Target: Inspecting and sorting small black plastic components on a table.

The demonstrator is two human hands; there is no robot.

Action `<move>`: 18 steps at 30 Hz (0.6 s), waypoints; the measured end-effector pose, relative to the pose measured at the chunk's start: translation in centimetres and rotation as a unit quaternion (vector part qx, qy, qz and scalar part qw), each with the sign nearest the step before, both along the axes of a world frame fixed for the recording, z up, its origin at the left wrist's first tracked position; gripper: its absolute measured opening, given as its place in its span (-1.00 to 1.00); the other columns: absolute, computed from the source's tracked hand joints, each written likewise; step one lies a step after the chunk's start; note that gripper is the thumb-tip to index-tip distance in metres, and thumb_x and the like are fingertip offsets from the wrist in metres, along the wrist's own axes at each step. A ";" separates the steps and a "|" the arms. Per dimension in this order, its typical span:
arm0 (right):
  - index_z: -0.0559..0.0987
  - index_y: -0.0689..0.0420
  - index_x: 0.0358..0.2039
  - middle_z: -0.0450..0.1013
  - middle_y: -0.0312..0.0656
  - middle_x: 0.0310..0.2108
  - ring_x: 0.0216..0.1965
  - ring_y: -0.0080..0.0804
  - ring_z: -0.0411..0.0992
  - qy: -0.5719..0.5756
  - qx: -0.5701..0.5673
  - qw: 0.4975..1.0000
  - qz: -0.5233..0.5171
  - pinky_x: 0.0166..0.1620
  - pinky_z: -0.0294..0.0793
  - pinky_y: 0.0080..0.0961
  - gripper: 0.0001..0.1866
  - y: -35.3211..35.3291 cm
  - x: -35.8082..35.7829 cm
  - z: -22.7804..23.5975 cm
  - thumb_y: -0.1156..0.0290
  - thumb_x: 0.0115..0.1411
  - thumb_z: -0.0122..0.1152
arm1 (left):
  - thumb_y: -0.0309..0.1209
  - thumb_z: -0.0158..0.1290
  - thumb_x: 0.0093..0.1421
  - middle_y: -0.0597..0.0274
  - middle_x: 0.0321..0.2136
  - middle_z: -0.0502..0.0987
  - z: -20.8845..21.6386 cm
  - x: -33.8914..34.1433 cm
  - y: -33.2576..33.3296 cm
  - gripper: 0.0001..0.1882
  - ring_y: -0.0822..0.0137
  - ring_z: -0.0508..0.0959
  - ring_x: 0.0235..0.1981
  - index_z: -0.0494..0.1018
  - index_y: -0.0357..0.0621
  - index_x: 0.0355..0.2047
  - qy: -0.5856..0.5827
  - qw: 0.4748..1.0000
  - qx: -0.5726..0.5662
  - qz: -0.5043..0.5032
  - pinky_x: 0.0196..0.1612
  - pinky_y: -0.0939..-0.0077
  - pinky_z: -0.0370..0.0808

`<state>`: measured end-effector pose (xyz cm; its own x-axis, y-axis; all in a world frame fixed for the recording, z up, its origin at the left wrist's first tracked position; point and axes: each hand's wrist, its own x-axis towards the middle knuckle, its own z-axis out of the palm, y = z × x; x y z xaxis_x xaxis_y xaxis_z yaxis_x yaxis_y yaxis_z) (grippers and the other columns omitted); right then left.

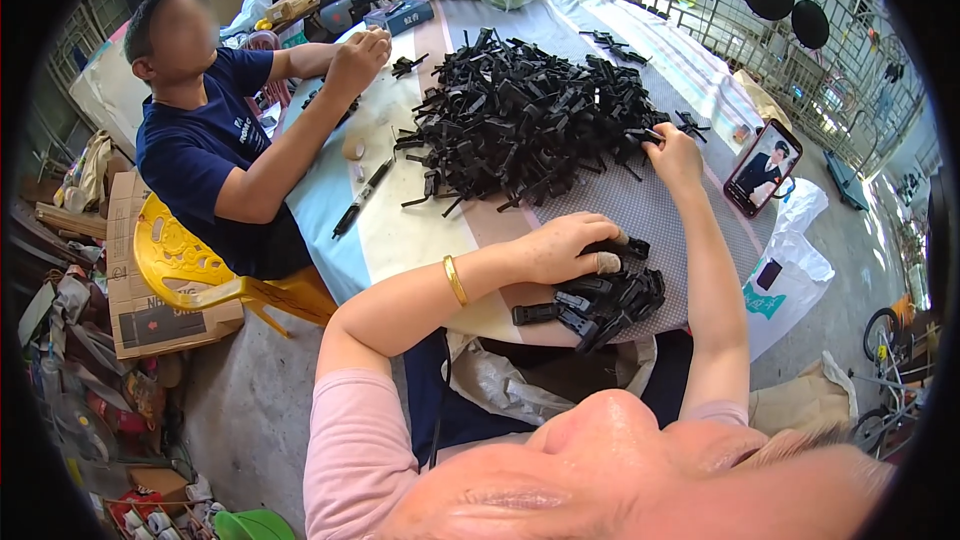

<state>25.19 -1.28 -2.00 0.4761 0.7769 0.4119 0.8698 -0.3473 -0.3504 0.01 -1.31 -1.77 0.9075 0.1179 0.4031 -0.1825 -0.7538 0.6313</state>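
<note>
A large heap of small black plastic clip-like parts [520, 120] covers the middle of the table. At the heap's right edge my right hand [674, 158] is closed, pinching one black part [642, 136] between thumb and fingers. My left hand [565, 248], with a gold bangle at its wrist and pale wraps on its fingertips, is nearer me. Its fingers are curled on a black part [634, 247], just above a smaller pile of similar parts [605, 305] by the near table edge. The exact shape of each part is hard to make out.
A black marker [362, 198] lies left of the heap. A phone [763, 168] stands at the table's right edge beside white plastic bags [790, 270]. At the left, a co-worker in a navy shirt [200, 140] sits on a yellow chair [180, 258]. An open sack [500, 380] is below the near edge.
</note>
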 end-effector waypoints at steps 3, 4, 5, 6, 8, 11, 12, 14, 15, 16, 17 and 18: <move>0.50 0.12 -0.28 0.49 -0.04 -0.40 -0.35 -0.16 0.47 -0.014 0.019 1.000 0.002 -0.28 0.44 -0.32 -0.68 -0.1 0.1 -0.2 0.28 -0.06 0.21 | -0.33 0.03 0.05 0.02 -0.26 0.43 0.3 -0.1 0.0 -0.67 0.06 0.41 -0.19 0.37 -0.26 -0.21 0.030 0.999 -0.024 -0.020 -0.09 0.32 0.33; 0.51 0.12 -0.29 0.49 -0.06 -0.42 -0.37 -0.16 0.47 0.005 0.038 0.999 0.014 -0.29 0.44 -0.33 -0.70 0.1 0.3 -0.7 0.29 -0.06 0.21 | -0.34 0.03 0.06 0.02 -0.26 0.44 0.3 -0.1 -0.1 -0.68 0.06 0.41 -0.19 0.37 -0.26 -0.21 0.032 0.999 -0.025 -0.023 -0.09 0.32 0.34; 0.51 0.13 -0.30 0.49 -0.07 -0.44 -0.39 -0.16 0.47 0.025 0.057 0.998 0.027 -0.30 0.44 -0.34 -0.71 0.2 0.2 -0.8 0.29 -0.06 0.21 | -0.34 0.02 0.06 0.03 -0.27 0.44 0.4 -0.1 -0.2 -0.69 0.07 0.42 -0.19 0.38 -0.27 -0.22 0.034 0.999 -0.025 -0.025 -0.10 0.32 0.34; 0.51 0.13 -0.30 0.49 -0.07 -0.44 -0.39 -0.16 0.47 0.025 0.057 0.998 0.028 -0.30 0.44 -0.34 -0.71 0.1 0.2 -0.7 0.29 -0.06 0.21 | -0.34 0.02 0.06 0.03 -0.27 0.44 0.4 -0.1 -0.2 -0.69 0.07 0.42 -0.19 0.38 -0.27 -0.22 0.034 0.999 -0.025 -0.025 -0.10 0.32 0.34; 0.53 0.15 -0.40 0.49 -0.09 -0.50 -0.45 -0.15 0.46 0.044 0.039 0.998 0.032 -0.34 0.43 -0.34 -0.76 -0.2 0.3 -0.4 0.29 -0.06 0.21 | -0.35 0.01 0.07 0.03 -0.27 0.44 0.5 -0.1 -0.3 -0.71 0.08 0.42 -0.19 0.38 -0.27 -0.23 0.039 0.999 -0.021 -0.022 -0.10 0.33 0.34; 0.55 0.19 -0.48 0.48 -0.10 -0.56 -0.51 -0.21 0.47 0.015 0.115 0.990 0.081 -0.40 0.42 -0.38 -0.76 -0.4 0.7 -0.1 0.27 -0.07 0.23 | -0.36 0.00 0.08 0.03 -0.27 0.44 0.5 -0.1 -0.2 -0.72 0.09 0.42 -0.19 0.37 -0.28 -0.23 0.038 0.999 -0.025 -0.022 -0.11 0.34 0.34; 0.55 0.19 -0.48 0.48 -0.10 -0.56 -0.51 -0.21 0.47 0.016 0.115 0.990 0.082 -0.40 0.42 -0.38 -0.76 -0.6 0.3 0.3 0.27 -0.07 0.23 | -0.36 0.00 0.08 0.03 -0.27 0.44 0.5 -0.1 -0.2 -0.72 0.09 0.42 -0.19 0.37 -0.28 -0.23 0.039 0.999 -0.025 -0.021 -0.11 0.34 0.34; 0.54 0.24 -0.51 0.47 -0.12 -0.60 -0.58 -0.36 0.44 0.114 0.146 0.981 0.047 -0.47 0.39 -0.47 -0.74 -1.2 -0.3 1.3 0.26 -0.06 0.24 | -0.37 0.00 0.08 0.02 -0.27 0.44 0.7 -0.2 -0.3 -0.72 0.08 0.42 -0.20 0.37 -0.28 -0.23 0.043 0.999 -0.031 -0.014 -0.12 0.35 0.35; 0.53 0.26 -0.50 0.44 -0.18 -0.64 -0.63 -0.50 0.39 0.158 0.186 0.968 0.060 -0.52 0.34 -0.58 -0.75 -1.1 0.0 1.1 0.30 -0.05 0.25 | -0.37 0.00 0.08 0.02 -0.27 0.44 0.7 -0.1 -0.3 -0.72 0.08 0.42 -0.20 0.37 -0.28 -0.23 0.044 0.999 -0.030 -0.014 -0.12 0.35 0.35; 0.53 0.26 -0.50 0.44 -0.18 -0.64 -0.63 -0.50 0.39 0.159 0.188 0.967 0.059 -0.52 0.34 -0.58 -0.75 -1.2 -0.1 1.2 0.30 -0.05 0.25 | -0.38 0.00 0.08 0.02 -0.27 0.44 0.6 -0.1 -0.4 -0.71 0.08 0.42 -0.20 0.37 -0.28 -0.21 0.043 0.998 -0.036 -0.001 -0.12 0.37 0.35; 0.53 0.26 -0.51 0.43 -0.20 -0.64 -0.63 -0.53 0.37 0.180 0.229 0.952 0.096 -0.52 0.33 -0.62 -0.79 -1.2 -0.8 1.4 0.35 -0.05 0.26 | -0.38 0.00 0.08 0.02 -0.27 0.43 0.6 0.0 -0.4 -0.71 0.08 0.43 -0.20 0.36 -0.28 -0.20 0.041 0.998 -0.044 0.013 -0.12 0.38 0.36; 0.52 0.26 -0.51 0.42 -0.22 -0.63 -0.63 -0.55 0.35 0.200 0.269 0.933 0.133 -0.52 0.32 -0.65 -0.82 -1.3 -1.5 1.6 0.41 -0.05 0.27 | -0.40 0.00 0.08 0.02 -0.27 0.43 0.7 -0.1 -0.3 -0.70 0.12 0.44 -0.20 0.35 -0.29 -0.18 0.023 0.997 -0.059 0.032 -0.12 0.41 0.36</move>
